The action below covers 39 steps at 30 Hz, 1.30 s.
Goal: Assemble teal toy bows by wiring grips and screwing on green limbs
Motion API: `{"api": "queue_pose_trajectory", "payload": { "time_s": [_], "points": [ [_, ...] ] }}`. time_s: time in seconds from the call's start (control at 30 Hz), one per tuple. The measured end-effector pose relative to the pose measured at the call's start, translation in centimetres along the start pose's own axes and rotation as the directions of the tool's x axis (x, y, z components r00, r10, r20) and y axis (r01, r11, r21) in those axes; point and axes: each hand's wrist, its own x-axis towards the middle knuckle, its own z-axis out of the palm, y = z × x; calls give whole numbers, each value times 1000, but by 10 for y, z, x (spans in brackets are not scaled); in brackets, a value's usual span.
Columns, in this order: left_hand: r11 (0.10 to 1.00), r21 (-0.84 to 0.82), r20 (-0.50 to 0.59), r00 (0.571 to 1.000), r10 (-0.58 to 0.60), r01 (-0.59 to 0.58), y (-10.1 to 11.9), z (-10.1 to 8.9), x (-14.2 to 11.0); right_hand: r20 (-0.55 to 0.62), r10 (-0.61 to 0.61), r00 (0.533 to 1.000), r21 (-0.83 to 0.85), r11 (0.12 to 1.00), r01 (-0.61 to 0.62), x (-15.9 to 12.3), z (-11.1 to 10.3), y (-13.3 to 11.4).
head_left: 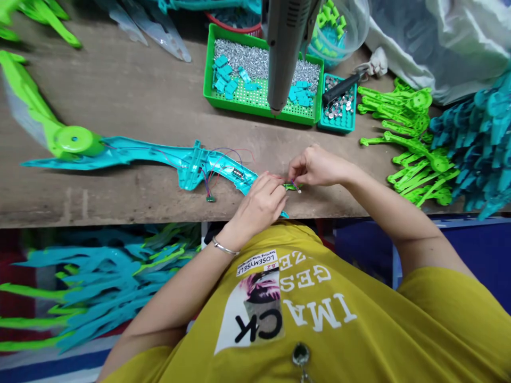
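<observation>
The long blue shell (159,153) lies on the wooden table (131,205), mostly to the left of the 2 hands, and its right end goes under the left hand (261,199). The fingers of this hand are close together and bent over the shell; whether they grip it or only rest there, I cannot tell. The right hand (313,166) is just beside, to the right. Its thumb and forefinger pinch thin wires (294,184), and 1 small white end (299,191) shows below the fingertips. A little green board (210,199) lies near the shell, on coloured wires (207,186). Beyond the hands stands a green tray (255,104) with screws (251,53) inside.
</observation>
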Motion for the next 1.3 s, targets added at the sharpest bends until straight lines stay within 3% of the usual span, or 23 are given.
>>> {"api": "queue_pose_trajectory", "payload": {
  "time_s": [0.2, 0.63, 0.83, 1.0, 1.17, 1.3],
  "points": [
    [1000, 10, -17, 1000, 19, -19, -1, 1, 0, -40, 45, 998, -47, 998, -47, -4, 4, -4],
    [999, -20, -39, 999, 25, -26, -1, 2, -1, -48, 33, 998, -58, 998, -36, -1, 4, -5],
    [999, -36, -26, 1000, 16, -17, -1, 2, -2, -103, 34, 994, -83, 996, -43, 0, 11, -2],
    [998, -63, -14, 1000, 1, -2, -1, 2, -1, -70, 12, 997, 102, 995, -5, -3, 13, 14],
    [998, -59, -23, 1000, 5, -7, 0, 1, -1, 0, -11, 1000, 442, 897, 10, -11, 13, 25],
    [999, -31, -55, 998, 21, -23, 0, 1, -1, -28, 56, 998, 376, 926, -41, -10, 18, 19]
  ]
}}
